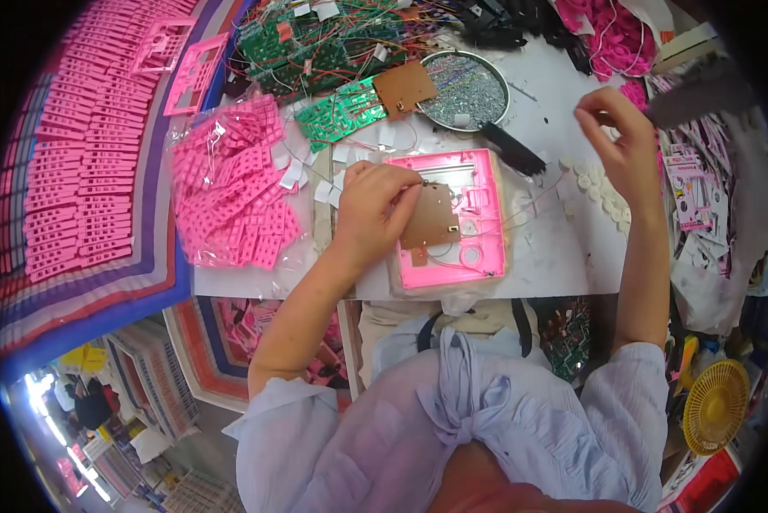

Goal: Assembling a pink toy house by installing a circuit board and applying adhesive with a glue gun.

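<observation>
A pink plastic casing (478, 184) lies open on the white table (555, 256) in front of me. My left hand (375, 205) presses a brown circuit board (435, 218) into the casing, fingers curled on the board's upper edge. Thin wires run from the board across the casing. My right hand (619, 137) is raised over the table's right side, fingers pinched together; whether it holds something small is unclear. Below it lies a cluster of round white discs (602, 192).
A clear bag of pink plastic parts (230, 192) lies left of the casing. Green circuit boards (337, 111) with wires and a round metal dish (469, 85) of small silvery parts sit behind. Rows of pink pieces (85, 162) fill the far left. A yellow fan (715, 406) stands lower right.
</observation>
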{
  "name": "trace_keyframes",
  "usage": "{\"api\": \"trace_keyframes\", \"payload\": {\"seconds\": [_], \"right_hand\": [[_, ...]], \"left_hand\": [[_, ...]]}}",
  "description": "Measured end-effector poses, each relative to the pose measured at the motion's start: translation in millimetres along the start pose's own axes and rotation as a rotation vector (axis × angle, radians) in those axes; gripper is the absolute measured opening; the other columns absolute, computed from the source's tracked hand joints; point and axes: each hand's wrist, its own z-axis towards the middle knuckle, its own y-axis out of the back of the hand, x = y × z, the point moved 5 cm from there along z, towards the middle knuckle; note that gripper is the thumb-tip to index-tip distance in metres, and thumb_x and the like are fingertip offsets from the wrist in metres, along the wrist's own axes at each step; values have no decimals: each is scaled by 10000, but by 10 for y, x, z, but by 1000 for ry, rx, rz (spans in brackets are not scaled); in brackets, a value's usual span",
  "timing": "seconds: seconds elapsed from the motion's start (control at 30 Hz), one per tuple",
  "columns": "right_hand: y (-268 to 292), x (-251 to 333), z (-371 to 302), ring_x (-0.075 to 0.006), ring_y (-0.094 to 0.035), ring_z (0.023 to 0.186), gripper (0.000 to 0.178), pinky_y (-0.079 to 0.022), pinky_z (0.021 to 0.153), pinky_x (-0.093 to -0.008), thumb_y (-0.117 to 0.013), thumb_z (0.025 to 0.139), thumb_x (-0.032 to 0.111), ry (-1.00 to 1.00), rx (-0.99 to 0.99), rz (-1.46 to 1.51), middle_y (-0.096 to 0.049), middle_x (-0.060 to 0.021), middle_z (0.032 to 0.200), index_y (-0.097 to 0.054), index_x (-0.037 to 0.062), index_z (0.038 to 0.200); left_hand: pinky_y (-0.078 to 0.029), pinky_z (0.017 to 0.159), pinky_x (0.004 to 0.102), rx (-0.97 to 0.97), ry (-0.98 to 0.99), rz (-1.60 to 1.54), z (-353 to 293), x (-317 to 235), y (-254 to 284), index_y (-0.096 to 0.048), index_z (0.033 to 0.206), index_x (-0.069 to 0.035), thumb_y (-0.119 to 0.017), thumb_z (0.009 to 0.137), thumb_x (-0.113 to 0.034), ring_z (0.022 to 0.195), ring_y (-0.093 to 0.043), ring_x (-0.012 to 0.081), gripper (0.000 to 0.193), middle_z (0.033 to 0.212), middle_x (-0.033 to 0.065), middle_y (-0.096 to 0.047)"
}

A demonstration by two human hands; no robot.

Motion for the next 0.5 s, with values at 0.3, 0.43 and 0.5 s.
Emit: {"api": "trace_keyframes", "payload": {"seconds": [0.3,0.43,0.5], "right_hand": [[-352,-60,-311,-338,-652,954,458,-520,832,-398,-764,786,293,-313,326,-247,-690,-169,1092,-659,16,1135],[-380,-230,-537,-357,-661,922,492,-521,782,-429,-762,750,299,-354,321,-374,-703,-201,1000,-653,7,1130],[-392,-370,-599,-357,-668,864,492,-521,758,-422,-755,744,289,-419,319,-302,-707,-195,944,-650,4,1130]], "left_hand": [[-402,865,392,4,-88,81,-29,-20,-23,-668,950,-98,-712,848,-95,840,-648,237,111,901,45,-700],[-401,870,390,18,-64,104,-71,15,4,-665,953,-98,-714,843,-90,846,-652,232,121,907,43,-702],[-402,868,390,11,-76,78,-41,-13,-47,-665,954,-99,-710,845,-89,835,-651,232,118,899,43,-699]]}}
